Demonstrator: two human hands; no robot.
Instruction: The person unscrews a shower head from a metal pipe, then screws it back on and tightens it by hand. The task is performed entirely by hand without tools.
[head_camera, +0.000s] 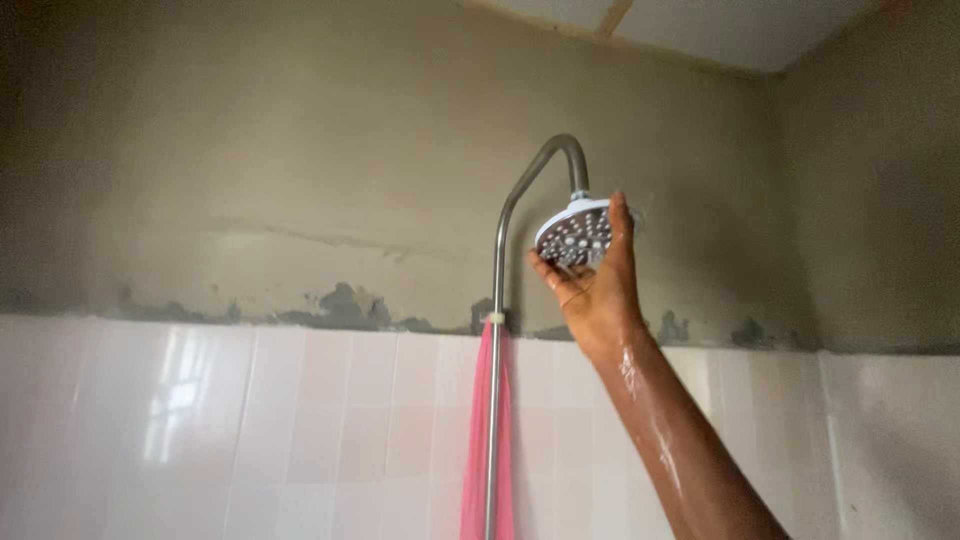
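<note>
From the head camera, looking upward at a bathroom wall: one raised hand reaches up from the lower right, its forearm wet and shining; it looks to be the right hand, coming from the right side of the view. It cups the shower head from the right and below; the fingers run up along the right edge of the round face, and the thumb side lies under its lower left rim; so the hand is closed loosely around the shower head, holding it by the rim, not spread wide. The shower head is round, white-rimmed with a grey face full of small nozzles; it is tilted, its face turned down and toward the left. It hangs from the end of a curved metal pipe; the pipe rises straight up the wall, bends over at the top and comes down to the head.

A pink cloth hangs beside the pipe on its left, touching it, from a small pale clip down to the bottom edge of the view. The lower wall is covered in glossy pale pink tiles; above them the wall is bare grey plaster, with rough dark patches along the joint; a strip of pale ceiling shows at the top. The left hand is not in view.
</note>
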